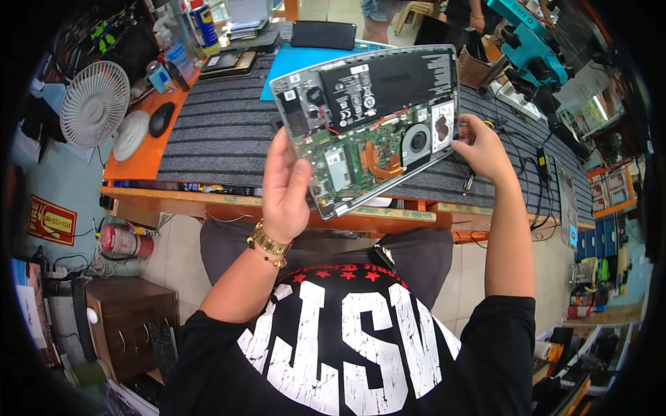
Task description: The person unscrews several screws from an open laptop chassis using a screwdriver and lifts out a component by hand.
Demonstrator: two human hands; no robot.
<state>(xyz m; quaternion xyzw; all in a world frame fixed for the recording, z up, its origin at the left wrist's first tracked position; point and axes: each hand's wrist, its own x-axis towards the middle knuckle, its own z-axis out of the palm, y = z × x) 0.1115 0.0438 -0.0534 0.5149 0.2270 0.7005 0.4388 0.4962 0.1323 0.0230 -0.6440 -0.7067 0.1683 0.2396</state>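
Observation:
I hold up a laptop base (347, 149) with its bottom cover off and its insides facing me, tilted above the workbench. A black battery (388, 83) fills its far side. Nearer me lie a green circuit board (326, 156), a copper heat pipe (378, 165) and a round cooling fan (417, 142). My left hand (286, 191), with a gold watch on the wrist, closes on the left edge, thumb on the near corner. At the right edge, my right hand (482, 149) pinches the casing; some fingertips are hidden behind it.
A grey striped mat (215, 125) covers the bench, with a blue pad (277, 69) and a black phone (323, 35) behind the laptop. To the left are a white fan (95, 104) and a black mouse (161, 119). Cables (538, 170) lie right; other people stand beyond.

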